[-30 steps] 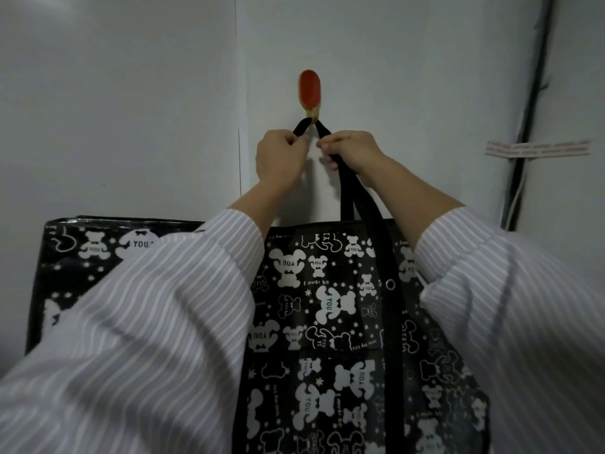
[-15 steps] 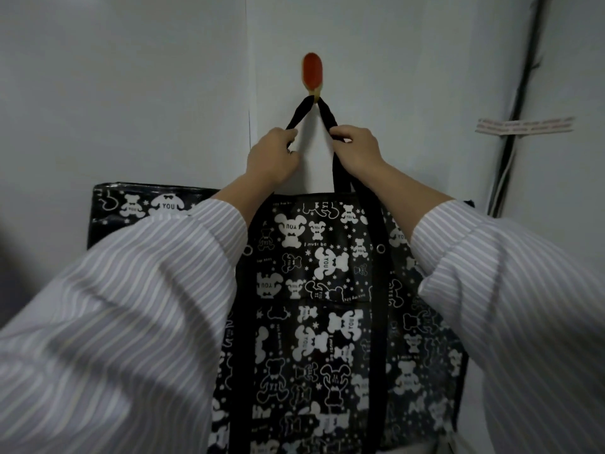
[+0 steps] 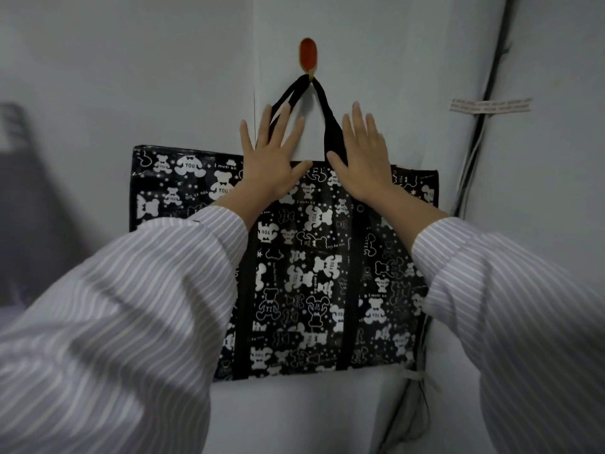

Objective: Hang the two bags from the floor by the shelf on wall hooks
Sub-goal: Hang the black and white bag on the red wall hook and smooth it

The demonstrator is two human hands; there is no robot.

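A black bag with white bear prints (image 3: 314, 276) hangs flat against the white wall. Its black straps (image 3: 329, 122) run up to a red wall hook (image 3: 308, 56) and loop over it. My left hand (image 3: 273, 158) is open with fingers spread, in front of the left strap just above the bag's top edge. My right hand (image 3: 363, 155) is open too, fingers spread, beside the right strap. Neither hand grips anything. Only this one bag is in view.
Dark cables (image 3: 474, 136) run down the wall at the right, crossed by a strip of tape (image 3: 491, 105). A vertical seam in the wall (image 3: 254, 77) lies left of the hook. A blurred dark shape (image 3: 19, 198) sits at the far left.
Both hands have let go of the straps and opened, dropping a little below the hook. The bag now hangs from the hook by itself. The view has pulled back.
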